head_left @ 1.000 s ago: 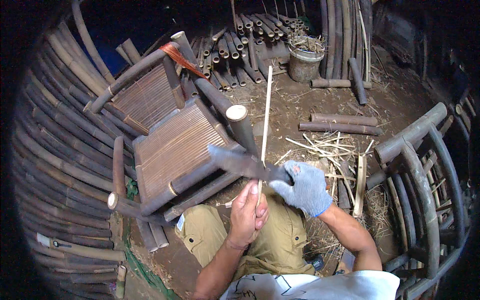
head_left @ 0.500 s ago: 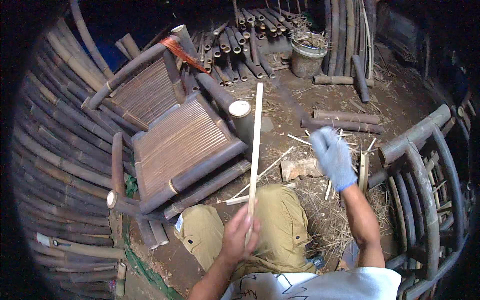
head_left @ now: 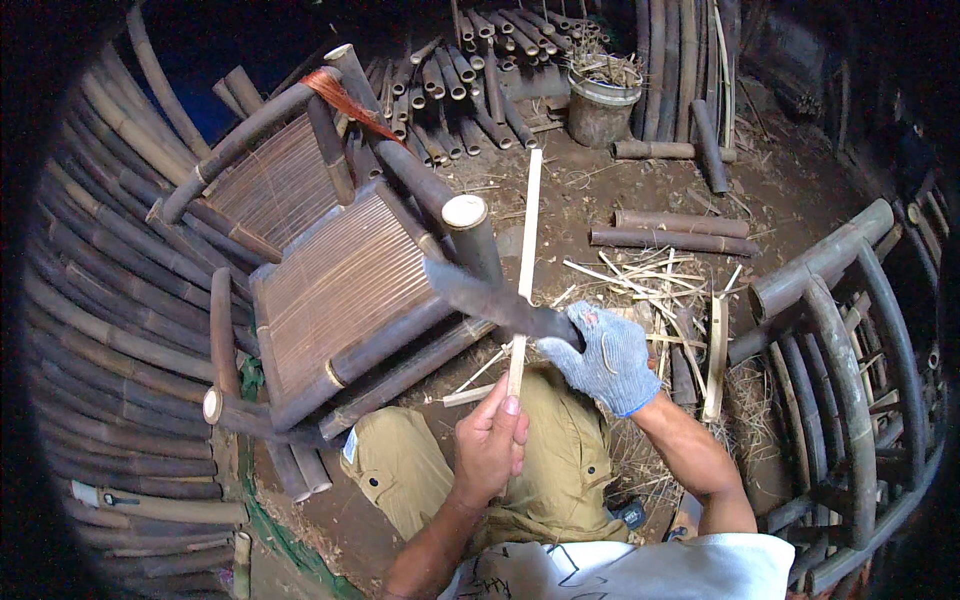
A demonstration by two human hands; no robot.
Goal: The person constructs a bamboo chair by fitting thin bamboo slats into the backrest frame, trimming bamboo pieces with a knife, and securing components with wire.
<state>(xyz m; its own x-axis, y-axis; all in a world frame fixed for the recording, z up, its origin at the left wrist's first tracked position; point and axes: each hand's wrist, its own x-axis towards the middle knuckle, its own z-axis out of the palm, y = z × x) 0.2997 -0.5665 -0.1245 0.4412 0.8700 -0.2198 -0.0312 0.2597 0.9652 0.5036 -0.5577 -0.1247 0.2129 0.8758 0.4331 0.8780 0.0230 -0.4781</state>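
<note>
The bamboo chair [head_left: 340, 290] lies tipped just left of my hands, its slatted seat facing up; beyond it a grey bucket [head_left: 600, 105] stands among stacked poles; my gloved right hand [head_left: 605, 360] is closed round the handle of a dark blade [head_left: 490, 295], which crosses the pale bamboo strip [head_left: 525, 260]; my bare left hand [head_left: 490, 445] is clenched on the strip's lower end; its foot is hidden in that fist; where edge meets strip is hard to make out.
</note>
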